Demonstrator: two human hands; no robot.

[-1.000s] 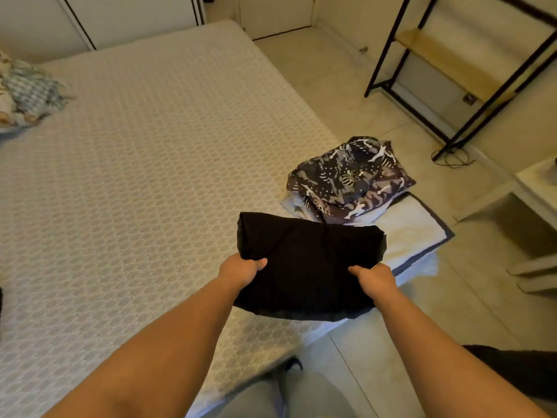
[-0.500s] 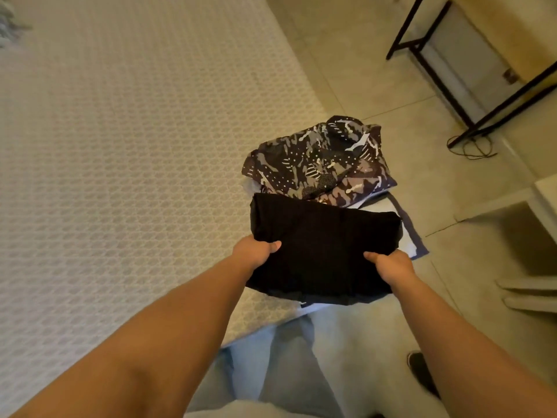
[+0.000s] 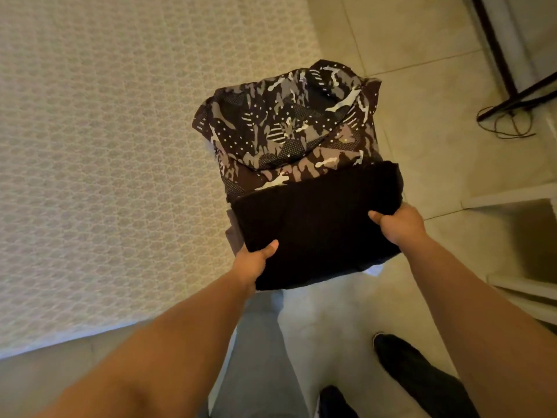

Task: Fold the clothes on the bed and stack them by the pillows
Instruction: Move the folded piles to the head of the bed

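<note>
A folded black garment (image 3: 316,230) hangs between my hands at the corner of the bed (image 3: 105,146). My left hand (image 3: 254,262) grips its near left edge, thumb on top. My right hand (image 3: 398,224) grips its right edge the same way. The far edge of the black garment overlaps a folded camouflage-print garment (image 3: 289,128) that lies on the bed's corner. A pale cloth (image 3: 233,233) shows under the stack at its left side. No pillows are in view.
Tiled floor (image 3: 422,86) lies right of the bed. A black metal shelf frame (image 3: 512,95) with a loose cord (image 3: 503,125) stands at the upper right. A white piece of furniture (image 3: 512,200) is at the right. My legs and dark shoes (image 3: 401,357) are below.
The view has tilted down and moved closer to the bed's corner. My hands have carried the black garment forward, so that it now overlaps the camouflage garment.
</note>
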